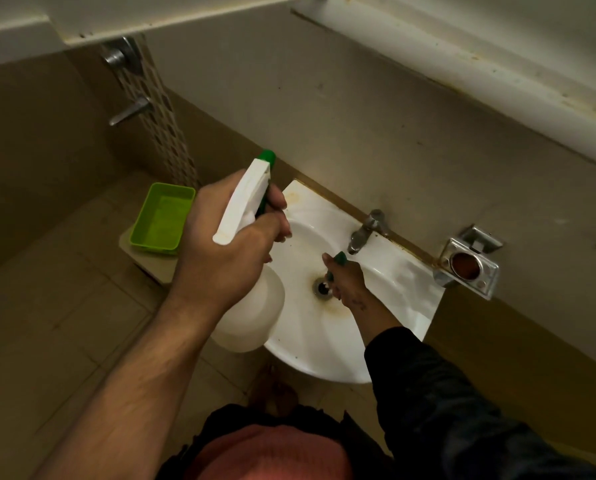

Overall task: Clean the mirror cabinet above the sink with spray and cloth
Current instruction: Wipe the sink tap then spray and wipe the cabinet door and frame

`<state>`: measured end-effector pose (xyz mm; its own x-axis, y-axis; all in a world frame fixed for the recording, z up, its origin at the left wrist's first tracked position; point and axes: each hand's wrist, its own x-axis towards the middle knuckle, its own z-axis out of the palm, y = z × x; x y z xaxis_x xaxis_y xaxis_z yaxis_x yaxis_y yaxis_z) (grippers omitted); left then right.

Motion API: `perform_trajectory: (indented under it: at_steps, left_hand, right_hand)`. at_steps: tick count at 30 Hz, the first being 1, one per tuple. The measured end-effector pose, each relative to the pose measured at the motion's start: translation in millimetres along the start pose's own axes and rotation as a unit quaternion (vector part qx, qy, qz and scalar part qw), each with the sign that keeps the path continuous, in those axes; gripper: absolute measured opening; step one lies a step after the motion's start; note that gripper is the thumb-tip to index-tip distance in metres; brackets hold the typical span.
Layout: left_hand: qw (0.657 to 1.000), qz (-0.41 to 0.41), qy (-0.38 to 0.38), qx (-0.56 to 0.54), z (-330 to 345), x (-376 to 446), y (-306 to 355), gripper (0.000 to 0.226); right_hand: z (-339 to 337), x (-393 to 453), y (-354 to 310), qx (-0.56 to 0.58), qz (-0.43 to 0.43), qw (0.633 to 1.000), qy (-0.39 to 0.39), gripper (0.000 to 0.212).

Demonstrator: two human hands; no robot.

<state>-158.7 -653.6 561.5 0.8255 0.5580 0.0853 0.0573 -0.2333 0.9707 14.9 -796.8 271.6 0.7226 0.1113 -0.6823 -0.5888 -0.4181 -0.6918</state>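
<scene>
Two hands are busy: the left hand (230, 244) grips the spray bottle (246, 271), nozzle aimed up toward the cabinet underside (463, 46); the right hand (347, 282), lower beside it, holds a green-handled tool (334, 268) over the sink (324, 341). No cloth is visible, so spray may drip unwiped.

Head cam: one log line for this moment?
left hand: grips spray bottle | right hand: holds green-handled tool over sink drain

White spray bottle (251, 299) with green nozzle, white sink (324, 341), lime-green tray (161, 216), beige checkered tile strip (158, 112)
</scene>
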Motion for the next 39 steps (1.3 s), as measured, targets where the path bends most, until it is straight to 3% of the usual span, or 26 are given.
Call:
perform_trajectory:
  at_steps: [4, 9, 15, 23, 28, 39]
  left_hand:
    - [1.0, 0.003, 0.0, 0.001, 1.4, 1.3, -1.1, 0.01]
    - [1.0, -0.004, 0.003, 0.003, 3.3, 4.6, -4.6, 0.013]
    - [0.999, -0.036, 0.01, 0.004, 10.1, 10.5, -17.7, 0.01]
    - [0.992, -0.123, -0.018, 0.016, 21.3, 21.1, -44.6, 0.012]
    - [0.98, -0.194, -0.033, 0.011, 23.7, 24.4, -59.1, 0.015]
    - [0.984, -0.174, -0.025, 0.018, 26.3, 27.4, -59.1, 0.015]
  right_hand:
    - [5.3, -0.8, -1.9, -0.043, -0.012, 0.999, 0.009, 0.043]
    - [7.5, -3.7, -4.3, -0.041, -0.001, 0.999, 0.014, 0.063]
    - [13.0, -3.7, -2.9, -0.014, 0.014, 1.0, 0.018, 0.061]
    - [10.7, 2.9, 3.1, 0.05, 0.059, 0.996, 0.035, 0.02]
    - [-1.9, 4.2, 8.6, 0.087, 0.031, 0.991, 0.097, 0.027]
    - [-32.0, 6.2, -10.0, 0.062, -0.055, 0.965, 0.25, 0.024]
